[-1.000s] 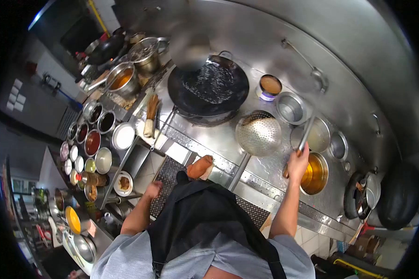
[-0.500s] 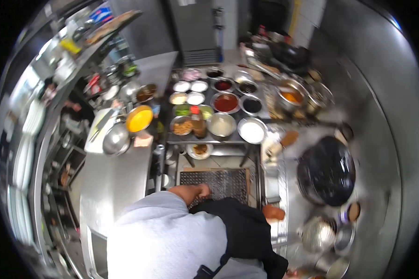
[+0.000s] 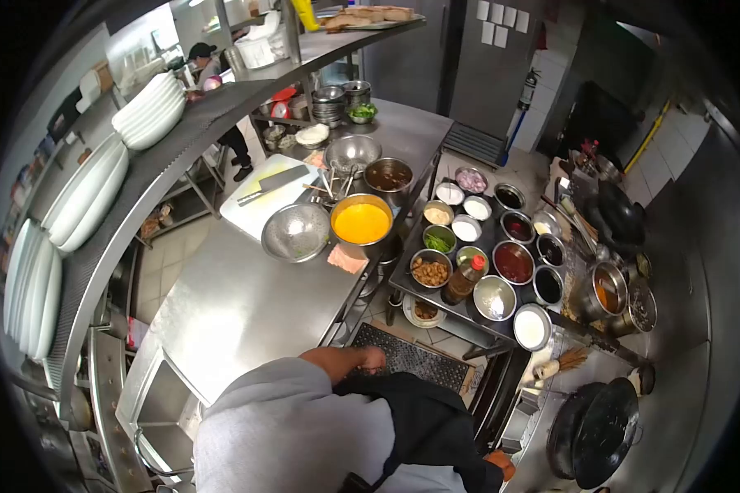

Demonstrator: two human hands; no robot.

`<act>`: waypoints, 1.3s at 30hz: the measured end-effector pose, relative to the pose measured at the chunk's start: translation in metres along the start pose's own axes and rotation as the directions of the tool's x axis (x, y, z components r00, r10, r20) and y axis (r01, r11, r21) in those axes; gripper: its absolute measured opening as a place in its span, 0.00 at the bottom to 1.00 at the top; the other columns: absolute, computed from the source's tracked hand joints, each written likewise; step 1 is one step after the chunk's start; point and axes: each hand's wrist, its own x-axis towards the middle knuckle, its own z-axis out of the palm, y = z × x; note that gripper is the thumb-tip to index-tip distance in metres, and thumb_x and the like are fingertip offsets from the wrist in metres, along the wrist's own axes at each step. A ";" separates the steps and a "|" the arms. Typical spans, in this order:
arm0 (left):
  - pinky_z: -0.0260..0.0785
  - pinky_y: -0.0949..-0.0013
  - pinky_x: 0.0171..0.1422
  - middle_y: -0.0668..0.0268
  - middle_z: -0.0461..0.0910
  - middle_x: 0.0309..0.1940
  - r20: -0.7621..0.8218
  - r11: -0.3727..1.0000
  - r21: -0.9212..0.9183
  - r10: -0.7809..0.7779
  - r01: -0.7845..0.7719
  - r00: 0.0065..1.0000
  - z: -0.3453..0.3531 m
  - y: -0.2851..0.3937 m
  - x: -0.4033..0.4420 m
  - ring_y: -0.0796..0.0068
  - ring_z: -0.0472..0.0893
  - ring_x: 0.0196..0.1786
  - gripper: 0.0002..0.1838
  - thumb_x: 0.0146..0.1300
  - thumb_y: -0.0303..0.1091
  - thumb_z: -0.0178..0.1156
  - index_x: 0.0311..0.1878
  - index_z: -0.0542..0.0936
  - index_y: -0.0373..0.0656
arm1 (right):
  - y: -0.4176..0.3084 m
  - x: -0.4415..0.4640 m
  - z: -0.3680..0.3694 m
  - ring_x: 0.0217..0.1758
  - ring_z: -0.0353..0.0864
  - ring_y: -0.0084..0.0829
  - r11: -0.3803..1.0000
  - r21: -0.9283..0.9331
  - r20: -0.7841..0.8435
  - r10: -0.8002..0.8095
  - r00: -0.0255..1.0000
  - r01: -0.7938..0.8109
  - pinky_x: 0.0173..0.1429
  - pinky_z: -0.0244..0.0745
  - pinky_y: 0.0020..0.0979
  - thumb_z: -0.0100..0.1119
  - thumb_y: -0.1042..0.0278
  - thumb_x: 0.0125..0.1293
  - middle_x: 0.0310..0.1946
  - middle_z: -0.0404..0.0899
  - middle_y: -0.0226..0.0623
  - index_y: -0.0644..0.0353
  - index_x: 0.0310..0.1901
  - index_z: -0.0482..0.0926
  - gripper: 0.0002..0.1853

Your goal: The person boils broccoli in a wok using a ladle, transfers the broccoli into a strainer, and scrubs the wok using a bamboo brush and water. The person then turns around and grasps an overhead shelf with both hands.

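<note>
My left hand [image 3: 374, 359] is curled into a loose fist in front of my black apron [image 3: 419, 419], above the dark perforated floor mat [image 3: 415, 358]. Nothing shows in it. Low at the right, my right hand [image 3: 499, 465] is beside the stove's front edge, its fingers too small and partly hidden to read. Closest on that side is a large black wok [image 3: 604, 431]. To my left, the steel counter [image 3: 247, 304] carries a steel bowl [image 3: 296, 232], a pot of orange liquid [image 3: 362, 220] and a white cutting board [image 3: 259, 193] with a cleaver [image 3: 273, 182].
Ahead stands a low table of sauce and ingredient bowls, among them a red sauce bowl [image 3: 515, 261] and a red-capped bottle [image 3: 464, 279]. A shelf with stacked white plates [image 3: 33, 287] overhangs the left. Another person [image 3: 210, 66] is far back left.
My view has swung left, bringing more of the counter and plate shelf into sight. The picture is sharper. My right hand sits lower in the frame; my left hand remains curled.
</note>
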 end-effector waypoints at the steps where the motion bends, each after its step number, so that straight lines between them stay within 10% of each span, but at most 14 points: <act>1: 0.78 0.58 0.27 0.65 0.88 0.31 -0.030 0.997 -0.075 -0.005 0.002 1.000 -0.005 -0.004 -0.010 0.65 0.86 0.30 0.16 0.65 0.34 0.51 0.49 0.86 0.46 | -0.027 -0.021 0.042 0.26 0.79 0.38 0.997 0.061 0.017 -0.040 0.999 0.039 0.24 0.75 0.35 0.53 0.78 0.63 0.38 0.80 0.47 0.70 0.55 0.74 0.17; 4: 0.77 0.60 0.27 0.65 0.88 0.31 -0.135 0.951 -0.307 -0.006 -0.036 0.991 -0.012 -0.025 -0.033 0.67 0.85 0.29 0.17 0.64 0.33 0.52 0.52 0.85 0.48 | -0.099 -0.108 0.149 0.40 0.83 0.37 0.899 0.398 0.414 0.001 0.910 -0.182 0.32 0.84 0.31 0.52 0.82 0.64 0.61 0.74 0.48 0.61 0.75 0.59 0.35; 8: 0.78 0.61 0.31 0.61 0.87 0.31 -0.333 0.912 -0.357 0.079 -0.203 0.940 0.002 -0.077 -0.045 0.66 0.84 0.28 0.20 0.62 0.32 0.53 0.56 0.84 0.47 | -0.234 -0.235 0.193 0.27 0.76 0.22 0.879 0.421 0.816 -0.259 0.516 -0.223 0.30 0.78 0.27 0.46 0.86 0.62 0.55 0.82 0.43 0.57 0.77 0.59 0.39; 11: 0.79 0.60 0.39 0.58 0.87 0.36 -0.473 0.941 -0.215 0.133 -0.260 0.871 0.030 -0.118 -0.054 0.66 0.85 0.32 0.23 0.61 0.33 0.55 0.60 0.81 0.47 | -0.273 -0.294 0.200 0.27 0.74 0.19 0.858 0.430 0.901 -0.385 0.200 -0.282 0.30 0.71 0.24 0.48 0.88 0.62 0.49 0.85 0.37 0.57 0.74 0.66 0.36; 13: 0.79 0.58 0.43 0.57 0.87 0.39 -0.449 0.934 -0.329 -0.026 -0.138 0.893 0.059 -0.146 -0.057 0.65 0.86 0.35 0.23 0.61 0.34 0.55 0.60 0.81 0.46 | -0.282 -0.319 0.208 0.25 0.71 0.18 0.820 0.502 0.861 -0.503 0.073 -0.274 0.31 0.71 0.25 0.48 0.90 0.61 0.51 0.84 0.37 0.55 0.75 0.64 0.38; 16: 0.77 0.53 0.55 0.52 0.85 0.50 -0.411 0.944 -0.173 0.189 -0.280 0.892 0.110 -0.183 -0.063 0.59 0.85 0.48 0.22 0.64 0.38 0.56 0.60 0.82 0.46 | -0.291 -0.338 0.221 0.32 0.75 0.21 0.741 0.644 0.752 -0.658 -0.019 -0.191 0.38 0.74 0.26 0.50 0.90 0.58 0.50 0.82 0.39 0.58 0.74 0.66 0.38; 19: 0.73 0.50 0.62 0.50 0.82 0.56 -0.222 0.960 -0.254 -0.174 0.115 0.959 0.130 -0.156 -0.085 0.54 0.81 0.59 0.22 0.64 0.42 0.57 0.59 0.82 0.47 | -0.295 -0.345 0.228 0.35 0.78 0.24 0.732 0.598 0.716 -0.671 -0.192 -0.327 0.45 0.78 0.26 0.50 0.88 0.61 0.51 0.81 0.41 0.60 0.74 0.65 0.36; 25: 0.77 0.56 0.55 0.54 0.85 0.50 -0.549 0.778 -0.626 -0.482 0.046 0.683 0.110 -0.075 -0.121 0.55 0.85 0.52 0.19 0.62 0.41 0.59 0.54 0.85 0.45 | -0.313 -0.348 0.277 0.35 0.76 0.25 0.732 0.510 0.590 -0.680 -0.435 -0.452 0.43 0.75 0.28 0.49 0.85 0.62 0.46 0.83 0.39 0.62 0.73 0.65 0.35; 26: 0.78 0.60 0.50 0.56 0.87 0.41 -0.537 0.582 -0.807 -0.648 -0.103 0.541 0.099 -0.054 -0.123 0.58 0.86 0.45 0.16 0.63 0.36 0.58 0.51 0.85 0.43 | -0.319 -0.348 0.284 0.35 0.77 0.24 0.732 0.489 0.576 -0.680 -0.454 -0.475 0.43 0.76 0.28 0.49 0.85 0.62 0.45 0.83 0.39 0.62 0.73 0.66 0.34; 33: 0.75 0.70 0.47 0.63 0.84 0.32 -0.730 0.643 -0.660 -0.670 -0.388 0.133 0.016 0.003 -0.112 0.73 0.82 0.38 0.14 0.63 0.19 0.48 0.43 0.84 0.36 | -0.329 -0.366 0.322 0.35 0.81 0.23 0.771 0.345 0.439 -0.637 -0.634 -0.535 0.43 0.81 0.28 0.47 0.83 0.68 0.41 0.84 0.39 0.63 0.69 0.70 0.27; 39: 0.73 0.71 0.40 0.63 0.85 0.33 -0.612 0.762 -0.507 -0.647 -0.402 -0.455 -0.048 0.031 -0.225 0.75 0.79 0.31 0.15 0.65 0.17 0.47 0.41 0.84 0.38 | -0.334 -0.380 0.336 0.33 0.80 0.20 0.785 0.257 0.226 -0.616 -0.754 -0.564 0.41 0.77 0.23 0.46 0.83 0.70 0.42 0.83 0.36 0.65 0.69 0.68 0.25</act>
